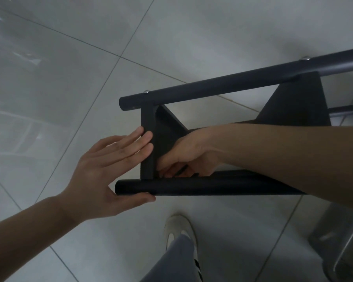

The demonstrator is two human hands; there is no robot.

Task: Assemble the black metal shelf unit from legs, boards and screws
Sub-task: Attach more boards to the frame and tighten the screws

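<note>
Presently bracing black round metal leg with flat-fingered left hand; right hand curling fingers above that leg, contents indiscernible.

Near leg and board hem right hand.

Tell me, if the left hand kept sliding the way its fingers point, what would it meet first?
The left hand has its fingertips already at the edge of the black end board, so that board comes first, though depth is hard to judge.
</note>
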